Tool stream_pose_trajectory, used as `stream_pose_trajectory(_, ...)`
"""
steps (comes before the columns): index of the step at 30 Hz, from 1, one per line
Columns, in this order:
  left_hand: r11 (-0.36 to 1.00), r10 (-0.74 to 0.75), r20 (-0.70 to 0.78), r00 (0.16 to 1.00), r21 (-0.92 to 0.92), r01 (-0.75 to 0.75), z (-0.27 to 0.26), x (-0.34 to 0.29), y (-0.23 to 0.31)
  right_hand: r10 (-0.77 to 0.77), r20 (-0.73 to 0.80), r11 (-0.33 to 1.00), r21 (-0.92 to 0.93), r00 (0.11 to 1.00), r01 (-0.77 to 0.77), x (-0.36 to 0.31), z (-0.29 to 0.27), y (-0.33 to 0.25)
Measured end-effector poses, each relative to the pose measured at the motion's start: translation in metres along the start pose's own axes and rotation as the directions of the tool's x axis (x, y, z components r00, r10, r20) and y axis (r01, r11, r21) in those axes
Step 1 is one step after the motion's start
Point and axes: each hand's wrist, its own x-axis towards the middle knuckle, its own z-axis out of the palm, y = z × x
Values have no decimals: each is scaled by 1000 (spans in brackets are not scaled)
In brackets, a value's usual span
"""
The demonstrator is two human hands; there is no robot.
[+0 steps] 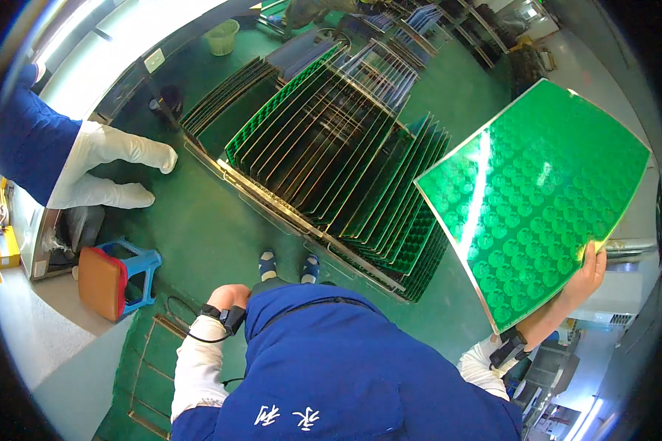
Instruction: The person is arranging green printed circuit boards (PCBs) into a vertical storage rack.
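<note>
My right hand [587,273] grips the lower right edge of a large green circuit board panel [526,191], which is raised and tilted on my right. Rows of round patterns cover the panel, and a bright streak of light reflects off it. My left hand [229,296] is by my waist, against my dark blue clothing, its fingers mostly hidden. In front of me stands a long rack [272,211] holding many thin green panels [312,147] upright in slots. Black bands with cables are strapped at both my wrists.
A stool [101,283] with a brown seat and blue legs stands to the left. Beyond it, another person [40,140] in blue with white sleeves works at a counter. A pale green bin [222,38] and more racks [415,33] are at the back. A metal frame [141,375] lies lower left.
</note>
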Motion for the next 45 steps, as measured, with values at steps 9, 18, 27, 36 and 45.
stream_pose_trajectory(9, 999, -25, 10, 1000, -27, 25, 13, 2, -16, 29, 115, 992, 118, 993, -43, -10, 86, -7)
stream_pose_trajectory(18, 990, -5, -44, 999, -141, -1, 36, -2, -33, 57, 193, 960, 259, 980, -107, -31, 153, -15)
stream_pose_trajectory(27, 992, -57, -38, 998, -119, 52, 18, -27, -17, 70, 230, 955, 266, 971, -132, -46, 205, -1)
stream_pose_trajectory(36, 984, -103, -36, 994, -149, 96, 13, -37, -17, -3, 179, 999, 52, 984, -6, -79, 277, 4)
stream_pose_trajectory(45, 980, -33, -87, 996, -198, 15, 47, -4, -55, 90, 260, 965, -262, 961, -19, -94, 337, 26)
